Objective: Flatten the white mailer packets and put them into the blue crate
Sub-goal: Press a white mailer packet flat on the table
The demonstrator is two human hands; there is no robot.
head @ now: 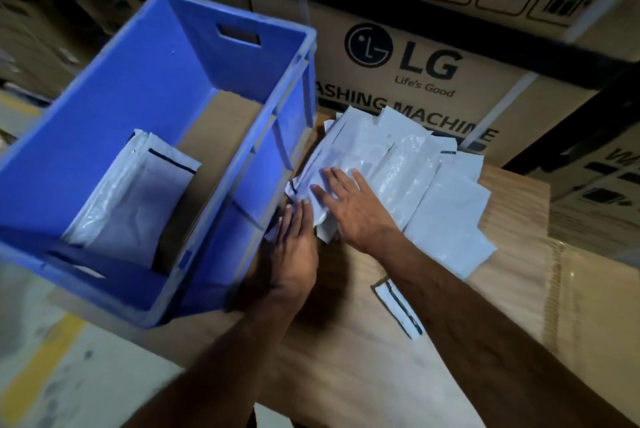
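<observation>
Blue crate (145, 88) sits on a cardboard surface (346, 358), long axis running near-left to far-right; white mailers (135, 199) lie flat inside at its near end, lengthwise with the crate. Loose pile of white mailer packets (408, 164) lies just right of the crate, long axes mostly pointing away. Right hand (349, 206), fingers straight and spread, presses the pile. Left hand (294, 240), fingers straight and together, touches the pile's near-left edge. Neither grips anything.

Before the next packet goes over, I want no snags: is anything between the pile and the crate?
Nothing visible. The pile lies right beside the crate, whose top is open; only its near wall must be cleared. Both hands, left and right, already rest on the packets.
</observation>
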